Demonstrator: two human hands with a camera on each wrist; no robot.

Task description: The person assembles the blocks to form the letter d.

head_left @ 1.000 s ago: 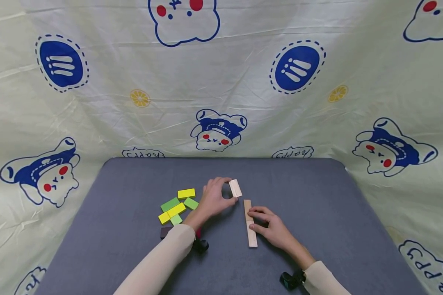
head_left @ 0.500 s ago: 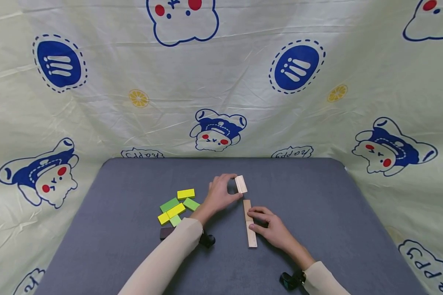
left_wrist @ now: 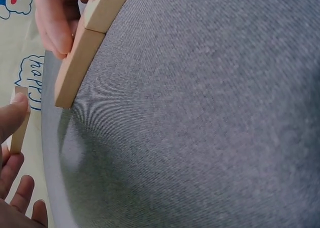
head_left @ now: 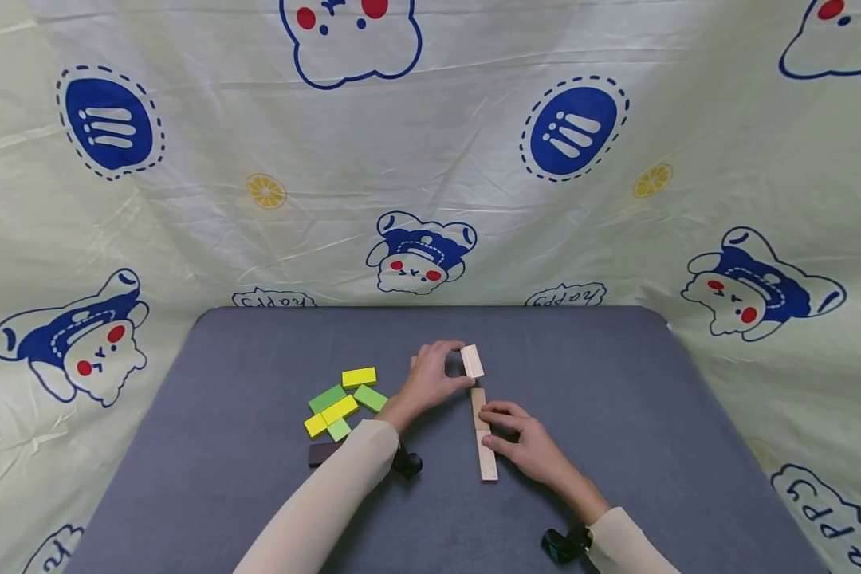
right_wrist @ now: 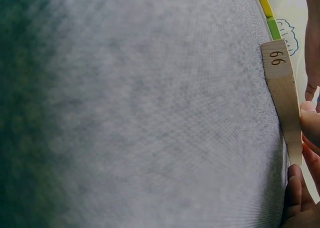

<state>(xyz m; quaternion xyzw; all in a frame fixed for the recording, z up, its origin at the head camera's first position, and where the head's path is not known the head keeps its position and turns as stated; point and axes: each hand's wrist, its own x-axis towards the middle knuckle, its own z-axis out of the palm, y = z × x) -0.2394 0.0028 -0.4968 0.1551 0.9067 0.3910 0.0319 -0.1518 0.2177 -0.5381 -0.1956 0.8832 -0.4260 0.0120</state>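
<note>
In the head view my left hand [head_left: 429, 379] pinches a plain wooden block [head_left: 473, 361] between thumb and fingers. That block is held just beyond the far end of a straight row of two wooden blocks; the left wrist view shows the held block [left_wrist: 19, 130] raised off the cloth. My right hand [head_left: 527, 442] rests its thumb and fingertips against the right side of the row, around the joint between the far block [head_left: 479, 402] and the near block [head_left: 488, 465]. The near block's end [right_wrist: 276, 60] bears the number 66.
Left of the left forearm lie several yellow blocks [head_left: 359, 377] and green blocks [head_left: 328, 399]. A dark block [head_left: 323, 454] is partly covered by the left sleeve [head_left: 330, 494]. Grey cloth covers the table [head_left: 603, 359], and a printed curtain [head_left: 488, 239] hangs behind it.
My left hand has moved right with the wooden block, bringing it in line with the far end of the row. The right hand and the row have stayed in place.
</note>
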